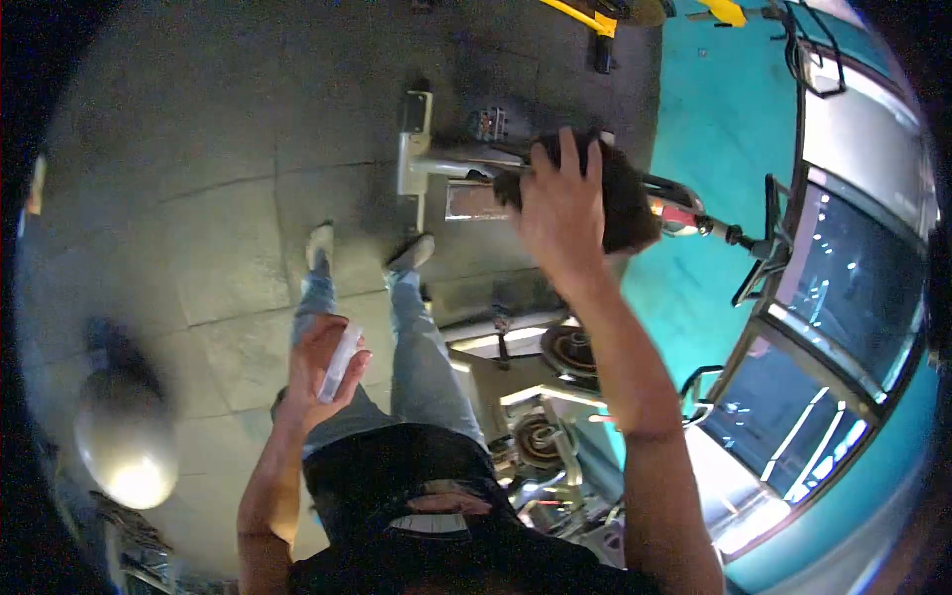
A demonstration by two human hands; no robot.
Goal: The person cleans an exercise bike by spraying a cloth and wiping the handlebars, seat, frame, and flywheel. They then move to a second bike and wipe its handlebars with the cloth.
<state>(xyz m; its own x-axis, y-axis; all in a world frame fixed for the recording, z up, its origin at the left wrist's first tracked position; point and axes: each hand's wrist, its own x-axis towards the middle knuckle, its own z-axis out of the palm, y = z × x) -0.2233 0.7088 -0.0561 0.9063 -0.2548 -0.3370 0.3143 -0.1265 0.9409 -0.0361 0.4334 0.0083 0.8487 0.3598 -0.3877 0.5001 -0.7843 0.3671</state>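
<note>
Where the right fingers rest: the right hand [563,223] lies on top of a dark seat [630,198], its fingers [568,149] spread apart; whether they grip anything beneath, I cannot tell.
Left fingers: the left hand [322,362] is clamped around a pale, see-through container [341,363], held tilted in front of the legs, well apart from the seat.
Seat: it belongs to an exercise bike [451,167], whose pale crossbar foot [411,149] stands on the floor, with the handlebars [772,243] at the opposite end, near the windows.
Legs: light blue jeans [426,347] and pale shoes [320,241] stand just beside the bike.
Nearby machine: more equipment with round discs [537,438] sits near the right forearm.
Floor: grey tiles [228,268] spread out to the left, where a shiny ball [129,436] lies.
Far edge: a teal surface [729,109] borders the windows [858,273]; something yellow [580,14] shows at the top.
</note>
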